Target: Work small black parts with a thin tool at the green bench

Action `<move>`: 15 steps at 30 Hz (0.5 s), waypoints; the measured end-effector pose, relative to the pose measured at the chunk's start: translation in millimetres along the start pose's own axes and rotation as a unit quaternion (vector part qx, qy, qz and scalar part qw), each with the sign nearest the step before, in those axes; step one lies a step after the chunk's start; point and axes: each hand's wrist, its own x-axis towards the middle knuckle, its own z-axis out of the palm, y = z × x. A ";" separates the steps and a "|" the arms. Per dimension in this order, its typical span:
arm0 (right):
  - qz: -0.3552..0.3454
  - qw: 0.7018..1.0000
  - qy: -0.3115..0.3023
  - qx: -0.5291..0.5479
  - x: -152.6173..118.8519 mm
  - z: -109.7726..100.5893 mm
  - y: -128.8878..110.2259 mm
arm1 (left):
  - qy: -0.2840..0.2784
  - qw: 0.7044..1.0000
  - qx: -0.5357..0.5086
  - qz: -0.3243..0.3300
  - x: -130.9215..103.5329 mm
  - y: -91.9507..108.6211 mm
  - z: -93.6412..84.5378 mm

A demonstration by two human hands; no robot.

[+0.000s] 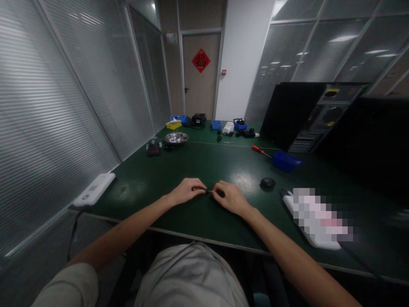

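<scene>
Both my hands meet low over the green table (204, 162), near its front edge. My left hand (187, 190) is closed, its thumb and fingers pinching a small black part (208, 192) whose kind I cannot make out. From the other side my right hand (231, 197) is closed on a dark piece at the same spot, with a thin bright bit showing between the fingertips. Whether these are one thing or two joined cannot be seen, as the fingers cover most of it. A black rounded object (267, 183), shaped like a computer mouse, lies to the right of my right hand.
An orange-handled screwdriver (258, 149) touches or nearly touches a blue bin (287, 162). A metal dish (176, 138) and yellow bin (173, 125) stand back left. White flat devices lie left (95, 189) and right (315, 232). A computer case (329, 115) rises at right.
</scene>
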 end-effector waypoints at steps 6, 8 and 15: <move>0.002 1.000 -0.008 -0.001 0.0 -1.9 -2.3 | 0.002 1.000 0.001 0.000 -0.3 3.3 -0.8; -0.001 1.000 -0.008 -0.001 -0.2 -1.7 -2.7 | 0.002 1.000 -0.002 0.003 -0.3 4.5 -1.2; -0.015 1.000 0.000 0.027 -0.3 0.0 -1.4 | 0.019 0.999 -0.035 -0.016 0.3 2.4 -1.9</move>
